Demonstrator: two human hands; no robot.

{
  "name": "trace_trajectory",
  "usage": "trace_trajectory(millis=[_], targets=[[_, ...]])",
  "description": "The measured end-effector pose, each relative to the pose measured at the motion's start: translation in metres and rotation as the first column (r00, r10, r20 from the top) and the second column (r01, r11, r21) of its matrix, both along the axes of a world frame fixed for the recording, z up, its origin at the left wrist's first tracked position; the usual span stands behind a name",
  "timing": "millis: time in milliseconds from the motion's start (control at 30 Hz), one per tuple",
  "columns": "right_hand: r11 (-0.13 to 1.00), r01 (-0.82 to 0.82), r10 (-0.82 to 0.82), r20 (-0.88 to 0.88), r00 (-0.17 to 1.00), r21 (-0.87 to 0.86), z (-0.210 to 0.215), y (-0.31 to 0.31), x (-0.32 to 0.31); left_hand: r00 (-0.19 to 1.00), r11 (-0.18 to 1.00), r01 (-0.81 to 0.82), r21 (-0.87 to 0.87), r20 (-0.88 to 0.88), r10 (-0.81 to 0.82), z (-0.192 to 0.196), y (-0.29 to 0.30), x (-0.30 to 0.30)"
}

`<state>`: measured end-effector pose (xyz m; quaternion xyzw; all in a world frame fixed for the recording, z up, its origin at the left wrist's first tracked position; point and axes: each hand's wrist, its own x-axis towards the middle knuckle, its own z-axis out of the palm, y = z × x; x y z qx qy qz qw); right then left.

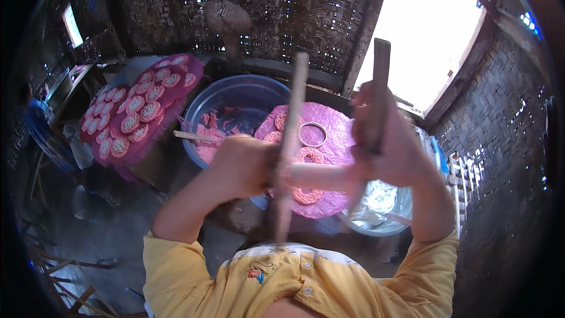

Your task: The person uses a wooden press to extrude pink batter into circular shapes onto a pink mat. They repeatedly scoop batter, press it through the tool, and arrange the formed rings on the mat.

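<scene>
Far left lies a tray [176, 91] of pink rounds. My left hand [244, 165] is fisted around a thin pale stick [291, 141], upright before me; my right hand [391, 141] clenches a darker stick [378, 88], above the pink mat [335, 123].

A tray of pink patterned rounds [141, 112] lies far left; a blue basin [235, 91] sits just right of it.
</scene>
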<state>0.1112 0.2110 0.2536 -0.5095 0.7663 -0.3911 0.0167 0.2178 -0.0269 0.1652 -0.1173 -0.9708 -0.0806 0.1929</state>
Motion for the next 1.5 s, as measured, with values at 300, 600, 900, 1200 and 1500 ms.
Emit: trace_trajectory(millis=[300,600,900,1200,1500], targets=[[0.206,0.339,-0.322,0.264,0.909,-0.918,-0.018,-0.027,-0.007,0.737,-0.458,0.194,0.867,-0.437,-0.515,-0.048,-0.064,0.015],[0.729,-0.264,0.605,0.414,0.679,-0.632,-0.119,-0.229,0.027,0.616,-0.063,0.784,0.618,-0.761,0.202,-0.054,-0.189,0.105],[0.970,-0.010,-0.215,0.871,0.442,0.245,-0.275,-0.391,0.005,0.671,0.402,0.499,0.768,-0.636,0.381,-0.115,-0.248,0.190],[0.499,-0.271,0.046,0.288,0.957,0.823,-0.291,-0.350,-0.048,0.761,0.344,0.636,0.691,-0.635,-0.130,-0.140,-0.295,0.180],[0.618,-0.036,-0.566,0.476,0.673,0.785,-0.210,-0.281,-0.015,0.696,0.127,0.685,0.717,-0.593,-0.404,-0.147,-0.306,0.127]])
